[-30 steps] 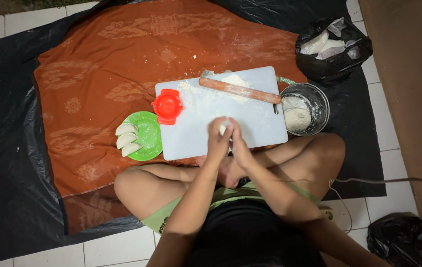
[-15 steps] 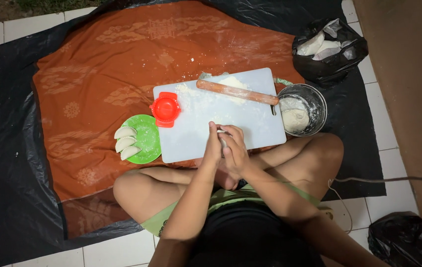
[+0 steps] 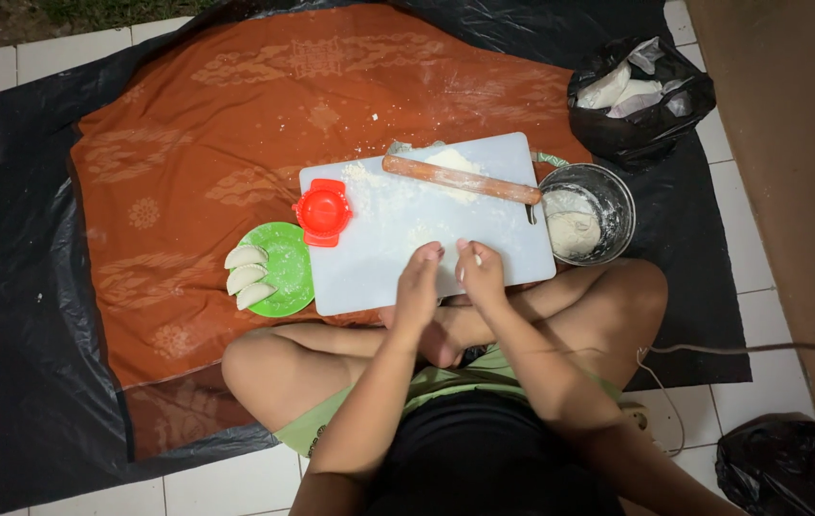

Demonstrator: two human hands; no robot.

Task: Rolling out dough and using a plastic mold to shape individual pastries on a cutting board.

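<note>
I sit cross-legged behind a white cutting board [image 3: 398, 248] dusted with flour. My left hand [image 3: 417, 287] and my right hand [image 3: 480, 274] are side by side over the board's near edge. The right hand's fingertips pinch a small pale piece of dough [image 3: 473, 258]; the left hand's fingers curl beside it. A wooden rolling pin [image 3: 462, 180] lies across the board's far side. A red dumpling press [image 3: 322, 212] rests on the board's left edge. Left of the board, a green plate [image 3: 285, 268] carries three folded dumplings [image 3: 246, 277].
A metal bowl [image 3: 615, 196] with dough in it stands right of the board. A black bag [image 3: 639, 100] with white packets lies at the far right. Everything rests on an orange patterned cloth [image 3: 187, 172] over black plastic sheeting [image 3: 25, 287]. Another black bag [image 3: 790, 468] lies bottom right.
My hands, pressed together over the board a second ago, have come slightly apart and lowered toward its near edge. The camera view has shifted a little.
</note>
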